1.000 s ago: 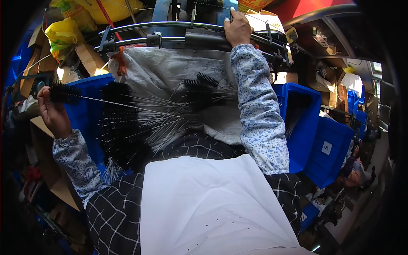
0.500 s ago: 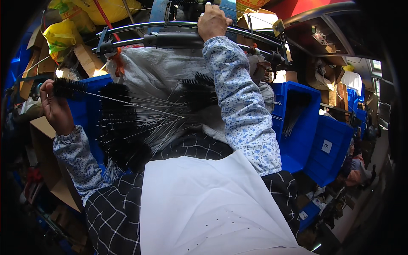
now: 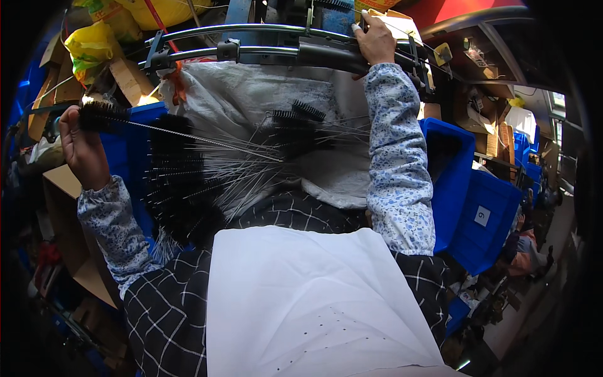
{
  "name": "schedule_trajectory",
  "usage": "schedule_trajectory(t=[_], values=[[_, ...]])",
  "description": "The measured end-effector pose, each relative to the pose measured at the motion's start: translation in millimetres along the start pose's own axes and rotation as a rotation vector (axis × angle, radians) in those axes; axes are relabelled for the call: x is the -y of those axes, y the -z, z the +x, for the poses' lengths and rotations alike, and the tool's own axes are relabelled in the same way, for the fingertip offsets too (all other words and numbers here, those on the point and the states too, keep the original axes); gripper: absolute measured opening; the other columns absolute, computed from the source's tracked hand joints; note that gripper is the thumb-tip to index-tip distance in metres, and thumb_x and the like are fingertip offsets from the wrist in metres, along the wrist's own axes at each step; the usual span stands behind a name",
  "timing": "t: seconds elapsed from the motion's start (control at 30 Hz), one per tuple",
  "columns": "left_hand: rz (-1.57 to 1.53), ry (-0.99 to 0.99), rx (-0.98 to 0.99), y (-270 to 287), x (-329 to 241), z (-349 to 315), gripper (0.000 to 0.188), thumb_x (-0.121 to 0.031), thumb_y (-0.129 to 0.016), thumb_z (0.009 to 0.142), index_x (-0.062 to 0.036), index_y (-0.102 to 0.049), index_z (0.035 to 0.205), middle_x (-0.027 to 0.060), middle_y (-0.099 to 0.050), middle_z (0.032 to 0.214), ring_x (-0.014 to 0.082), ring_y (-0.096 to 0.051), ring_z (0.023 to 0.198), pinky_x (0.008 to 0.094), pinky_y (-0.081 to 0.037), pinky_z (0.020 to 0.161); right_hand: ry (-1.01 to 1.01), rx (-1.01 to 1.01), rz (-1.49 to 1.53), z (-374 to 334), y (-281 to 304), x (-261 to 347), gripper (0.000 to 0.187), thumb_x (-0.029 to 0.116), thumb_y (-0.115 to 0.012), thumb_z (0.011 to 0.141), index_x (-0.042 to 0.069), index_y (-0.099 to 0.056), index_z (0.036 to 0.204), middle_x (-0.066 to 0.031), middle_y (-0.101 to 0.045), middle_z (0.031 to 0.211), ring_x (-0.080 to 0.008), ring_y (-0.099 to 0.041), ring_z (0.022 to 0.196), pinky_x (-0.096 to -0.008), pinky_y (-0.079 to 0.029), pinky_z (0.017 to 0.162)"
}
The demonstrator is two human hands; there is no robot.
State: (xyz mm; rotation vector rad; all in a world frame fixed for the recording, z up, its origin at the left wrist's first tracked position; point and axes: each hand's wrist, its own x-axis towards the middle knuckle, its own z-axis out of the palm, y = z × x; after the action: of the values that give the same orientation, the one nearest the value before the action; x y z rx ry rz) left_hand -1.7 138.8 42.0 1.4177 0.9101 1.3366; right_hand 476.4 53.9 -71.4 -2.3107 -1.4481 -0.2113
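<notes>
My left hand [image 3: 85,147], at the far left, is closed on the black bristle end of a tube brush [image 3: 103,117]. Its thin twisted wire stem slants down and right across a pile of similar brushes [image 3: 179,169] on my lap. At the top right, my right hand [image 3: 377,41] is closed over the right end of the dark sliding carriage [image 3: 333,53] on the machine's metal rails [image 3: 264,50]; its fingertips are partly hidden. Another black brush [image 3: 334,5] shows at the machine's top edge. A smaller bunch of brushes [image 3: 292,129] lies mid-lap, bristles to the left.
White sacking [image 3: 239,88] hangs below the rails. Blue bins [image 3: 449,182] stand at my right, and another blue bin [image 3: 132,154] at my left. Cardboard boxes [image 3: 78,232] and yellow bags [image 3: 91,50] crowd the left side. A red bar [image 3: 157,22] leans behind the rails.
My right hand has moved right along the rails, and the dark carriage has slid right with it. My left hand stays nearly in place, still holding the tube brush.
</notes>
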Motion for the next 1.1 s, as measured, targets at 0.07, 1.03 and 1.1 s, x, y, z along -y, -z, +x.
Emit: schedule_trajectory(t=[0.07, 1.03, 1.1], values=[[-0.05, 0.049, 0.002, -3, -1, 3, 0.02, -0.017, -0.044, 0.087, -0.0026, -0.048, 0.099, 0.0033, -0.052, 0.088, 0.0085, -0.05, 0.081, 0.0198, -0.042, 0.072, -0.06, 0.088, 0.161, 12, 20, -13, 0.036, 0.039, -0.051, 0.076, 0.011, -0.059, 0.098, -0.0133, -0.057, 0.099, -0.0289, -0.053, 0.092, -0.0369, -0.04, 0.081], [0.887, 0.331, 0.451, 55, 136, -11, 0.026, -0.027, -0.044, 0.086, -0.0011, -0.046, 0.091, 0.004, -0.051, 0.077, 0.0106, -0.048, 0.068, 0.0217, -0.039, 0.064, 0.107, -0.169, -0.121, -13, 17, 45, 0.024, 0.026, -0.049, 0.08, 0.017, -0.058, 0.1, -0.003, -0.06, 0.086, -0.0238, -0.051, 0.081, -0.0363, -0.039, 0.074], [0.78, 0.581, 0.558, 71, 149, -17, 0.026, -0.028, -0.046, 0.085, -0.0018, -0.049, 0.085, 0.0024, -0.051, 0.075, 0.0092, -0.047, 0.066, 0.0217, -0.039, 0.063, 0.082, -0.138, -0.184, -7, 11, 44, 0.024, 0.027, -0.048, 0.08, 0.02, -0.059, 0.101, -0.0015, -0.06, 0.087, -0.0231, -0.051, 0.082, -0.0371, -0.038, 0.075]])
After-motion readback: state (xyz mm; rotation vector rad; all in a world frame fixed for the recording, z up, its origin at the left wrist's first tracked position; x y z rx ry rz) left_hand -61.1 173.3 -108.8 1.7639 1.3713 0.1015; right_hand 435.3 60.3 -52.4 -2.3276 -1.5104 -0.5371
